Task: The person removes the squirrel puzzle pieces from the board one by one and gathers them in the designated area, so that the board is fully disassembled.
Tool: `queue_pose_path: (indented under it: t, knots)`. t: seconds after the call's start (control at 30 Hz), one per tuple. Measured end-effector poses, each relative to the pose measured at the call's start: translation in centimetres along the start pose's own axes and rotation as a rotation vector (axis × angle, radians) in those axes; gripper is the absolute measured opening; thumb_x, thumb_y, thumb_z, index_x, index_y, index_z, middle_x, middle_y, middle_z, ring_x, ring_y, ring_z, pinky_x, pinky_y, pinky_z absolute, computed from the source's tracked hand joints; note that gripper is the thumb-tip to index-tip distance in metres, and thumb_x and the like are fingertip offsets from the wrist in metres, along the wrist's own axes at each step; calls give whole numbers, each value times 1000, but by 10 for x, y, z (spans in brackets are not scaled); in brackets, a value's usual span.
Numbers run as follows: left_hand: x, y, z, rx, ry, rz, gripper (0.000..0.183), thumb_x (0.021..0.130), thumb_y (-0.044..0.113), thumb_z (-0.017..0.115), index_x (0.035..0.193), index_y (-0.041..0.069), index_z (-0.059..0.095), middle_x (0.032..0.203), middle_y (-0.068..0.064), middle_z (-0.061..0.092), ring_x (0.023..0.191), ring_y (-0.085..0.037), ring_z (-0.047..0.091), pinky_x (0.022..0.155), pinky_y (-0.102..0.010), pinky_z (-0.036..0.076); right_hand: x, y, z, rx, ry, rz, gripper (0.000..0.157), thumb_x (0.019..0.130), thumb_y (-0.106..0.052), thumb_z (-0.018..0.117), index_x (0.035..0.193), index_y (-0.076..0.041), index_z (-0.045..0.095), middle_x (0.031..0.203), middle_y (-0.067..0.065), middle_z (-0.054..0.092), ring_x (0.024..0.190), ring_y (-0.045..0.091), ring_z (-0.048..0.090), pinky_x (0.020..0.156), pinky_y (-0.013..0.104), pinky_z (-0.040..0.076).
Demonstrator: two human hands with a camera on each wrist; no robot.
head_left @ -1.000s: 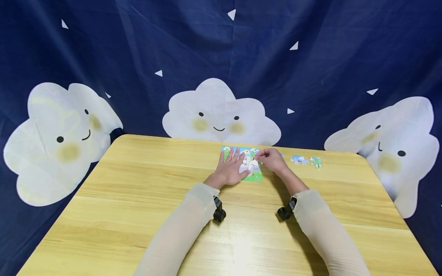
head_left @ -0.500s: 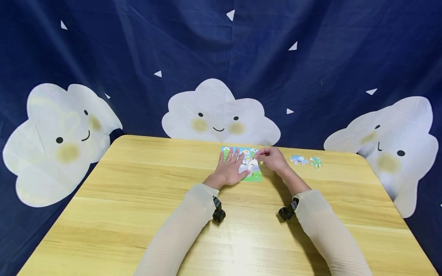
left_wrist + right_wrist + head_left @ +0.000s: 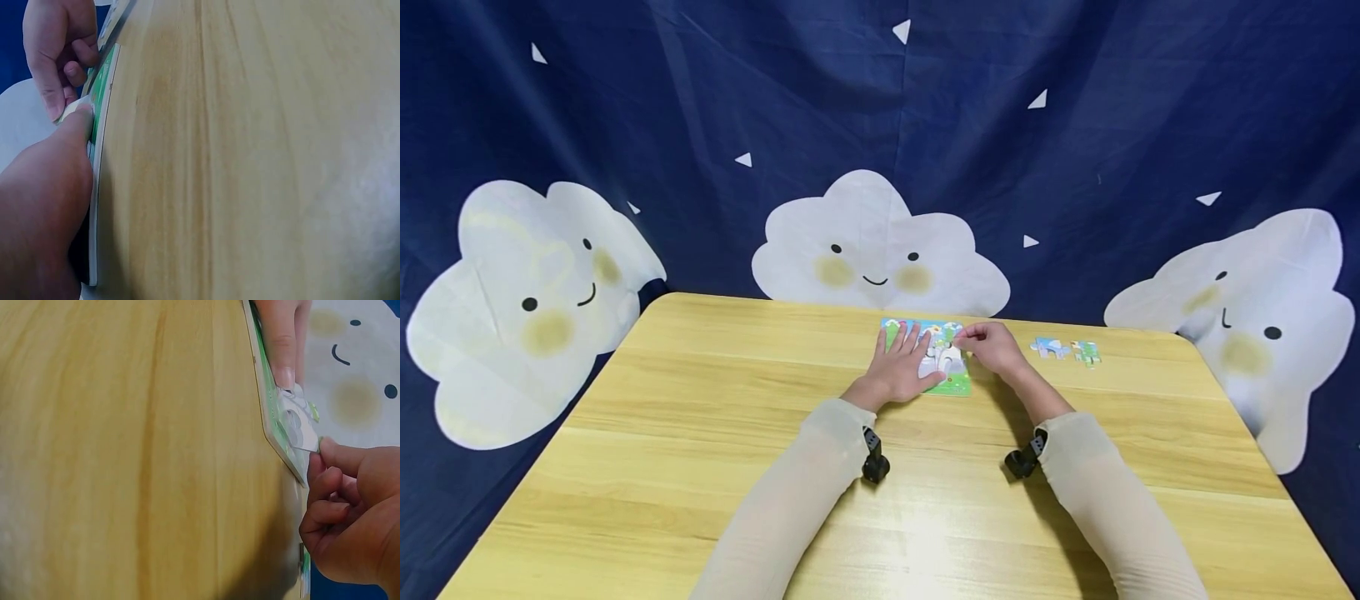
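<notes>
My left hand (image 3: 901,371) lies spread over a jigsaw puzzle board (image 3: 957,387) with a green and blue picture, covering much of its left side. At the board's right edge, my right hand (image 3: 996,346) pinches a white puzzle piece (image 3: 305,434) between thumb and finger. In the right wrist view that piece is tilted up over the board, and the left hand's thumb (image 3: 284,376) touches the pieces just beyond it. The left wrist view sees the board edge-on, with the right hand's curled fingers (image 3: 74,72) past the left thumb.
Two loose puzzle pieces, one pale blue (image 3: 1050,347) and one green (image 3: 1086,353), lie right of the right hand. The wooden table (image 3: 715,400) ends just behind the board, where a dark blue curtain (image 3: 700,100) with smiling clouds hangs.
The right hand and wrist have shifted very slightly, hiding a bit of blue that showed beside the hand a second ago. The left hand stays in place on the board.
</notes>
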State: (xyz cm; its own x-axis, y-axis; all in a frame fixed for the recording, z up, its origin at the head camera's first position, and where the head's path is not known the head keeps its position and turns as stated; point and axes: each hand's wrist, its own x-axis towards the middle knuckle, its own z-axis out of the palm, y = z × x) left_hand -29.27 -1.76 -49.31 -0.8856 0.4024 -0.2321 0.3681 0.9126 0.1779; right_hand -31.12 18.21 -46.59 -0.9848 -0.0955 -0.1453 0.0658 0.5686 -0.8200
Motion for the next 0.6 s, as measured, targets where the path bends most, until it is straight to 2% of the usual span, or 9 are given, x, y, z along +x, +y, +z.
queue_pose_path:
  t: [0.33, 0.47, 0.6]
  knots:
    - [1, 0, 1, -13, 17, -1, 86, 101, 71, 28, 165, 21, -1, 169, -2, -12, 154, -24, -18, 119, -54, -20, 0, -2, 1, 26, 3, 46, 26, 102, -21, 63, 111, 3, 71, 96, 7, 64, 82, 17, 53, 70, 25, 47]
    - [-2, 1, 0, -15, 24, 5, 87, 101, 72, 28, 165, 20, 0, 170, -3, -11, 154, -25, -18, 119, -55, -19, 2, -1, -1, 46, 29, 53, 28, 104, -21, 61, 113, 3, 71, 105, 10, 65, 85, 18, 53, 71, 25, 46]
    - [-7, 2, -4, -14, 42, 18, 86, 102, 70, 29, 165, 18, 2, 170, -6, -8, 155, -27, -14, 121, -56, -16, 1, -1, -6, 70, 28, 57, 29, 103, -20, 62, 114, 4, 71, 103, 8, 65, 84, 18, 53, 71, 26, 45]
